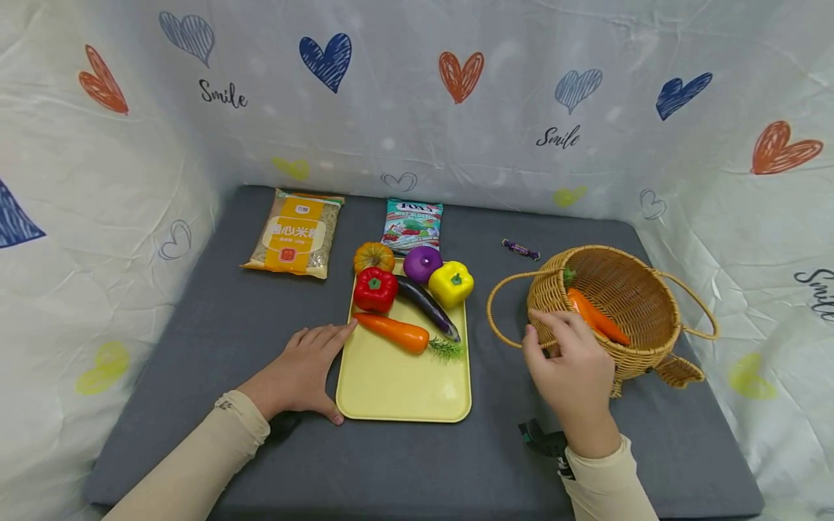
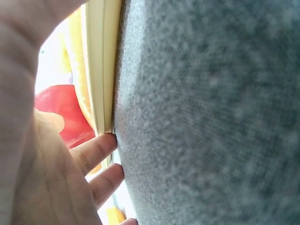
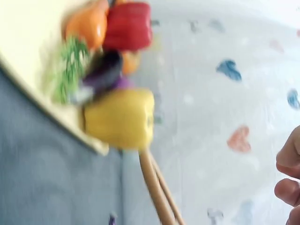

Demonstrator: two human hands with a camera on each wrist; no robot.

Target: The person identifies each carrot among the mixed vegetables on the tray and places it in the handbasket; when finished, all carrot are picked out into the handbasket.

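My left hand point(image 1: 302, 373) lies along the left edge of a pale yellow tray point(image 1: 404, 394), fingers and thumb spread, touching its side; the left wrist view shows fingertips point(image 2: 107, 145) right at the tray's rim. On the tray are an orange carrot point(image 1: 394, 333), a dark eggplant point(image 1: 426, 304), a red bell pepper point(image 1: 375, 289) and a yellow bell pepper point(image 1: 451, 284). My right hand point(image 1: 576, 369) is over the near-left side of a wicker basket point(image 1: 645, 362), loosely bent, with nothing seen between thumb and fingers. Another carrot point(image 1: 598, 317) lies inside the basket.
A small pumpkin point(image 1: 374, 257) and a purple onion-shaped vegetable point(image 1: 422, 264) are at the tray's far end. Behind stand a grain bag point(image 1: 293, 235) and a FOX'S candy bag point(image 1: 413, 226). A wrapped candy point(image 1: 520, 250) lies left of the basket. The basket handle point(image 1: 491, 307) sticks out toward the tray.
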